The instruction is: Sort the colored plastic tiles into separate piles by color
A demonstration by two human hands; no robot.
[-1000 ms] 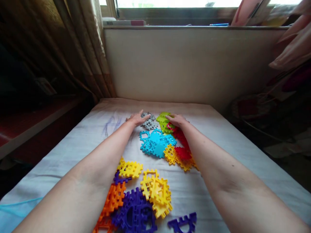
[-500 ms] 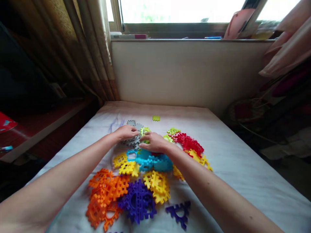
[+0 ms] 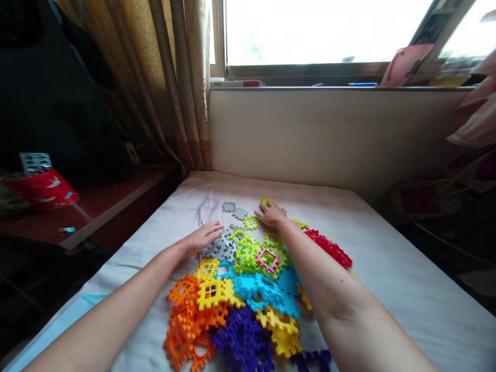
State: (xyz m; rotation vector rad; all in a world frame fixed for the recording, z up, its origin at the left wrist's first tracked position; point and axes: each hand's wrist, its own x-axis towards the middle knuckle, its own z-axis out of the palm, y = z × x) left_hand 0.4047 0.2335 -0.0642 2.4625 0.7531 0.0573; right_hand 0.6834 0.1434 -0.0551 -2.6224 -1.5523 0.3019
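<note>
My left hand [image 3: 203, 237] lies flat with its fingers stretched out, at the left edge of a pile of grey interlocking plastic pieces [image 3: 222, 249]. My right hand [image 3: 272, 215] reaches farther out, fingers apart, its fingertips at a lone lime green tile [image 3: 266, 200]. Left of its thumb is a lime green window-frame tile [image 3: 251, 222]. Nearer to me lies a lime green heap [image 3: 248, 258] with a pinkish-red square frame [image 3: 267, 260] on top. Two loose grey pieces, one a square tile [image 3: 228, 206], lie beyond my left hand.
Blue [image 3: 267, 292], yellow [image 3: 215, 293], orange [image 3: 186, 320] and purple [image 3: 244, 338] pieces are heaped close to me. Red pieces [image 3: 329, 248] lie right of my right forearm. The white sheet [image 3: 387, 289] meets a wall. A red container [image 3: 42, 188] stands on the left shelf.
My right hand has gone from the lime green heap outward to the lone lime green tile. My left hand has drawn back a little and straightened its fingers. The view has shifted left and up.
</note>
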